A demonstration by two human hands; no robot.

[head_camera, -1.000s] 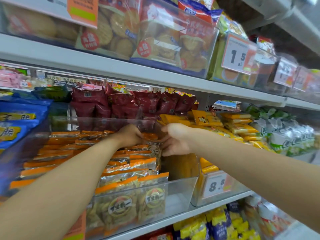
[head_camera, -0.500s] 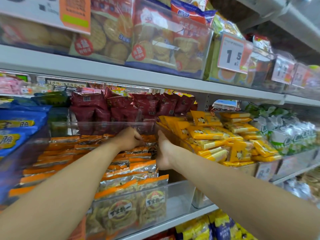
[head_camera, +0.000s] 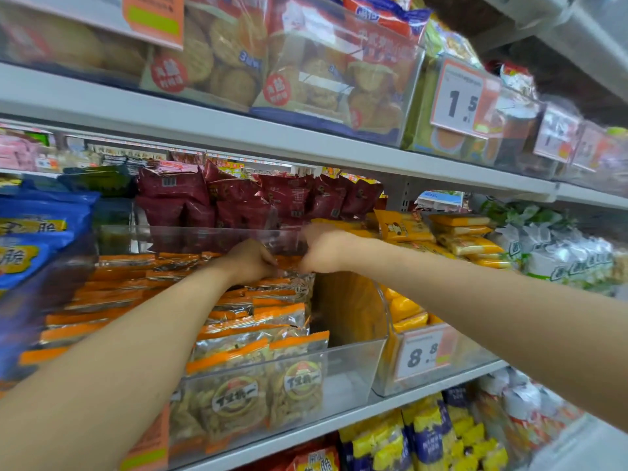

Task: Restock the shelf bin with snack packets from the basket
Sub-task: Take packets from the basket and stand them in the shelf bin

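2 hands deep at the back of the bin

Both sets of fingers are curled. The left hand point(head_camera: 249, 261) has its fingers bent down over the top edges of the rearmost snack packets point(head_camera: 268, 314) and appears to grip them. The right hand point(head_camera: 324, 248) is clenched just beside it, at the bin's back right corner, but blur hides whether it pinches a packet, the wall or nothing. The 2 hands nearly touch, and the left is a little nearer the packet row.

The packets fill the clear shelf bin point(head_camera: 351, 372) in overlapping rows from its front wall to its back. Each stands tilted, with its orange top strip running across the bin from left to right. The packets therefore lie directly below and in front of the fingers (toward the person), so any pull or press would likely work along the bin's front-to-back line.

Open room, by my reading, is a bare strip inside the bin along its right wall, widest at the front right corner. Above the bin, the upper shelf point(head_camera: 238, 130) limits lifting. Right of the bin sit yellow packets point(head_camera: 465, 244) behind a price tag point(head_camera: 421, 355). Behind the bin are red packets point(head_camera: 238, 198), and left of it are blue bags point(head_camera: 37, 226). No basket shows.
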